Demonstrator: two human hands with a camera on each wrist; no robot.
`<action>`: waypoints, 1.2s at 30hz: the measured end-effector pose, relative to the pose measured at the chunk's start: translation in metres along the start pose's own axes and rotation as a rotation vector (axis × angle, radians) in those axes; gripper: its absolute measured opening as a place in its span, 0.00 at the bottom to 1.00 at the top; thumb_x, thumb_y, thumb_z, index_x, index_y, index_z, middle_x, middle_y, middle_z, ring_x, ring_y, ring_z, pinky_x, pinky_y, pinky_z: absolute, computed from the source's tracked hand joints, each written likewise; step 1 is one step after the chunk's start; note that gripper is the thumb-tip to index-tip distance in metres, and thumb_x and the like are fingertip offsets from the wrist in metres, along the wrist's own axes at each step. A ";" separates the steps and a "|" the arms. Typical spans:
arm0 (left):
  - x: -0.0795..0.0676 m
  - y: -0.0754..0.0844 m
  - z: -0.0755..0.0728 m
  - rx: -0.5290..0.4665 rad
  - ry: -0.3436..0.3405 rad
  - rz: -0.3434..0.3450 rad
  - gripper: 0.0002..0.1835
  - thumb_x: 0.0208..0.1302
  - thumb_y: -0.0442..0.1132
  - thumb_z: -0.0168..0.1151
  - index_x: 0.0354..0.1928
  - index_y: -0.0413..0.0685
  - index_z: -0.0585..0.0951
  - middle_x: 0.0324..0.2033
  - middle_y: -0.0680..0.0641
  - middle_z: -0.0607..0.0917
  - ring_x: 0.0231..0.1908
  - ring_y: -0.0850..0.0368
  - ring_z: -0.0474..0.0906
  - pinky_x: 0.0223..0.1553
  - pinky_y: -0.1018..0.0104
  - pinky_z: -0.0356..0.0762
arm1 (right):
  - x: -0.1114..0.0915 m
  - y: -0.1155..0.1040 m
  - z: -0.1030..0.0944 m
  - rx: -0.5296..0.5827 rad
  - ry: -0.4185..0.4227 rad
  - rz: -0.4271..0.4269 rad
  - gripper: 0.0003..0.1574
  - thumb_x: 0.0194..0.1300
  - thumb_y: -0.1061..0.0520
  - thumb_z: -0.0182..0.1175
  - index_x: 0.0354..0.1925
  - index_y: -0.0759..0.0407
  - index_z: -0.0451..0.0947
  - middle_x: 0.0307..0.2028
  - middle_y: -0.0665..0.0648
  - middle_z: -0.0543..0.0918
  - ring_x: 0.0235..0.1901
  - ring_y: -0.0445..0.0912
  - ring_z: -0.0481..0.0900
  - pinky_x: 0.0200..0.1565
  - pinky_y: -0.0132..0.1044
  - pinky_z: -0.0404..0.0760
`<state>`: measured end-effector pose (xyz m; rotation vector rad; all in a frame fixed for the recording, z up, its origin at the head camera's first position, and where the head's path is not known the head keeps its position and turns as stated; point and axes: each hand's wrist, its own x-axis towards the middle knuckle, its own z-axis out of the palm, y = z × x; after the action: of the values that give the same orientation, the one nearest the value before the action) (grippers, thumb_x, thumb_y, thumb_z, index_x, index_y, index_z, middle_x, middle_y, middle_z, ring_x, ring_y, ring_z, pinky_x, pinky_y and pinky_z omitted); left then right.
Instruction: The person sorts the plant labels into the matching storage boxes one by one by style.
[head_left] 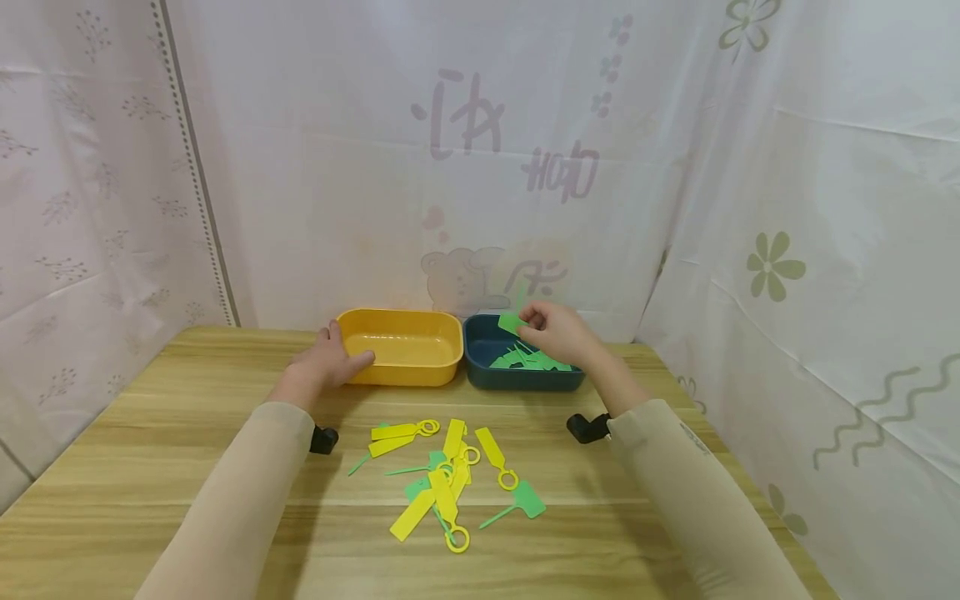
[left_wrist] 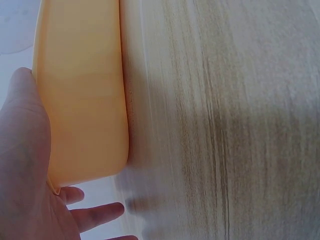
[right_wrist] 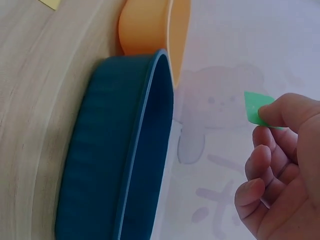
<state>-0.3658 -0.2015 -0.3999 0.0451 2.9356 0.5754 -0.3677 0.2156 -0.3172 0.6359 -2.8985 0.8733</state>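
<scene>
My right hand (head_left: 558,332) pinches a green plastic tag (right_wrist: 254,107) between thumb and fingers, raised above the dark blue box (head_left: 525,381). Several green tags (head_left: 528,360) lie inside that box. At the left end of the yellow box (head_left: 397,375), my left hand (head_left: 322,362) rests against the corner. Its thumb lies along the near rim, while the other fingers reach past the end wall, fairly straight. Yellow ring-ended tags (head_left: 491,448) and a few green tags (head_left: 528,498) are scattered on the table in front of the boxes, some overlapping.
Both boxes stand side by side at the back of the wooden table (head_left: 135,467). A printed curtain (head_left: 337,167) hangs right behind them and along both sides. Black wrist mounts (head_left: 587,427) show under the sleeves.
</scene>
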 end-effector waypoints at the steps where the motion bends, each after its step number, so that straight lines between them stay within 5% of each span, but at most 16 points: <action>1: 0.000 0.000 0.000 -0.001 0.001 0.000 0.62 0.78 0.72 0.42 0.85 0.28 0.30 0.86 0.23 0.40 0.78 0.16 0.61 0.76 0.24 0.64 | 0.002 0.002 0.000 0.001 0.004 0.008 0.21 0.81 0.50 0.61 0.62 0.62 0.81 0.49 0.60 0.87 0.45 0.53 0.82 0.52 0.48 0.82; 21: 0.000 0.001 0.000 -0.015 -0.002 0.006 0.62 0.79 0.72 0.42 0.85 0.28 0.29 0.86 0.23 0.39 0.77 0.15 0.61 0.75 0.23 0.64 | 0.012 0.016 0.001 0.031 0.068 0.120 0.24 0.83 0.44 0.61 0.65 0.57 0.80 0.52 0.61 0.85 0.47 0.56 0.83 0.50 0.50 0.82; 36: 0.001 -0.001 0.001 -0.017 0.000 -0.012 0.62 0.78 0.72 0.43 0.85 0.29 0.29 0.86 0.23 0.39 0.77 0.14 0.61 0.75 0.23 0.63 | 0.003 0.018 0.004 0.003 0.029 0.111 0.22 0.82 0.44 0.61 0.62 0.56 0.80 0.48 0.59 0.85 0.42 0.53 0.80 0.47 0.46 0.81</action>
<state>-0.3667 -0.2017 -0.4009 0.0257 2.9287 0.5989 -0.3774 0.2259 -0.3299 0.4619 -2.9309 0.8914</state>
